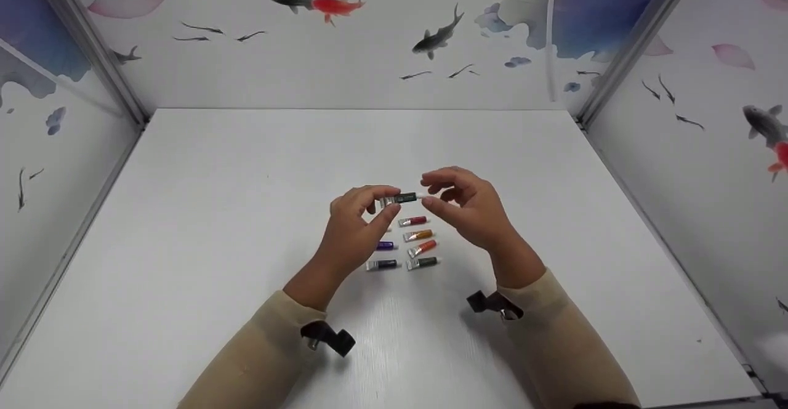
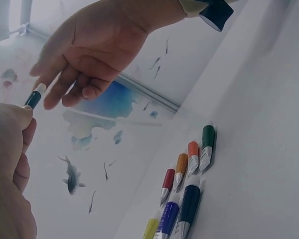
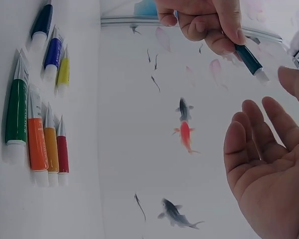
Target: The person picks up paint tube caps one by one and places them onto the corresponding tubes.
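My left hand [image 1: 360,221] pinches a small dark green paint tube [image 1: 405,198] by its silver end, above the table. The tube's white cap points toward my right hand [image 1: 471,209]. That hand has its fingers spread and loosely bent beside the cap; in the right wrist view a gap shows between them. Below the hands lie more paint tubes in two columns: red [image 1: 413,221], ochre [image 1: 418,235], orange [image 1: 422,248] and green [image 1: 423,263] on the right; purple-blue [image 1: 386,246] and dark blue [image 1: 383,265] on the left. A yellow tube [image 3: 63,72] is mostly hidden in the head view.
The white table [image 1: 215,212] is enclosed by panels printed with fish and petals, such as the back panel [image 1: 345,64]. Metal posts stand at the rear corners. A black wrist mount [image 1: 329,338] sits on the left sleeve, another mount [image 1: 492,303] on the right.
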`<action>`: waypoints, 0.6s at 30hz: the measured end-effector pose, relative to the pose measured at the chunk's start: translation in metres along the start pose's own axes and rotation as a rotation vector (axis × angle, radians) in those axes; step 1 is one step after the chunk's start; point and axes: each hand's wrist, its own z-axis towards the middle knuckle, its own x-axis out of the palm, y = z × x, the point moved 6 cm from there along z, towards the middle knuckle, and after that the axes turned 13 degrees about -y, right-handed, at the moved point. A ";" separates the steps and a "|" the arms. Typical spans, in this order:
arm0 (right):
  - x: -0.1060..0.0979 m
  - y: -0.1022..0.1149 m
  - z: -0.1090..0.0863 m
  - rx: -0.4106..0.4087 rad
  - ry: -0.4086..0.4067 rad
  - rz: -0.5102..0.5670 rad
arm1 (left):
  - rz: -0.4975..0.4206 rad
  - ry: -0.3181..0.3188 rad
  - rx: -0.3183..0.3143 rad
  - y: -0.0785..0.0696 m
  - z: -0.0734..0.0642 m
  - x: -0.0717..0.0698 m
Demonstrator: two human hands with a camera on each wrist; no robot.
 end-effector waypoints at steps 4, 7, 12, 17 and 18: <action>0.001 0.000 0.000 -0.017 0.012 0.014 | -0.001 0.001 -0.004 0.000 0.000 0.000; 0.002 -0.001 -0.001 -0.022 0.013 0.004 | -0.006 0.007 -0.005 0.000 0.000 0.000; 0.003 -0.002 -0.001 -0.005 0.012 -0.039 | -0.019 0.013 -0.003 -0.001 0.000 0.000; 0.005 -0.005 -0.001 0.024 0.006 -0.105 | -0.015 0.010 -0.009 0.000 0.000 0.000; 0.005 -0.005 -0.001 0.028 0.006 -0.119 | -0.013 0.009 -0.009 0.000 0.000 0.001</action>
